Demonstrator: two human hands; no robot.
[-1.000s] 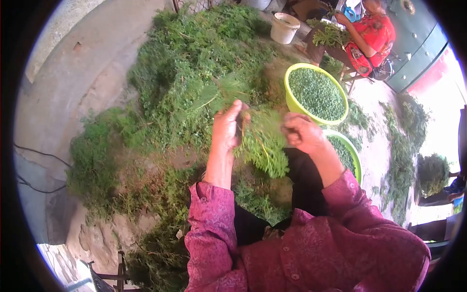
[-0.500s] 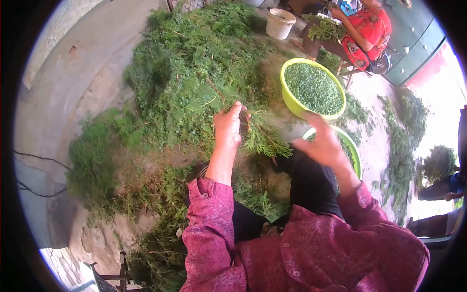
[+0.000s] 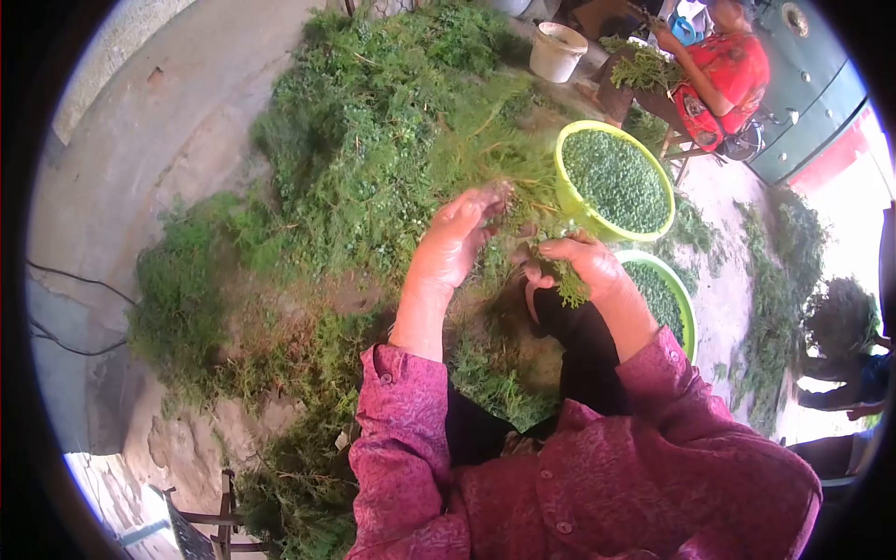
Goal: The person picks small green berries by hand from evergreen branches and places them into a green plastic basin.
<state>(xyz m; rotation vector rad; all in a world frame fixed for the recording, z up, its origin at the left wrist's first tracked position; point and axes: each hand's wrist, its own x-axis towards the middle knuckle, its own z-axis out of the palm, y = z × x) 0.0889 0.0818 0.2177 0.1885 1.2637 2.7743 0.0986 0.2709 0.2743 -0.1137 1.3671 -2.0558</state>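
My left hand (image 3: pixel 450 241) is closed at the fingertips, with blurred green sprays of an evergreen branch (image 3: pixel 523 177) at and beyond them. To its right, my right hand (image 3: pixel 590 264) pinches an evergreen sprig, whose flat scaly leaves (image 3: pixel 571 286) hang below the fingers. Both hands are close together above my knees, slightly apart. Beside my right hand stand a yellow-green basin (image 3: pixel 563 191) and a lighter green basin (image 3: pixel 689 313), both filled with small round green seed cones (image 3: pixel 616 177). Motion blur hides the left fingertips' exact grip.
A large heap of cut evergreen branches (image 3: pixel 364 177) covers the ground ahead and left. A white bucket (image 3: pixel 557 58) stands at the back. A person in red (image 3: pixel 733 79) sits at the upper right with branches. Black cables (image 3: pixel 79 301) lie at the left.
My right hand has moved left and down from over the basins to beside my left hand, and now pinches the sprig. The left hand has shifted slightly right. The view has tilted a little.
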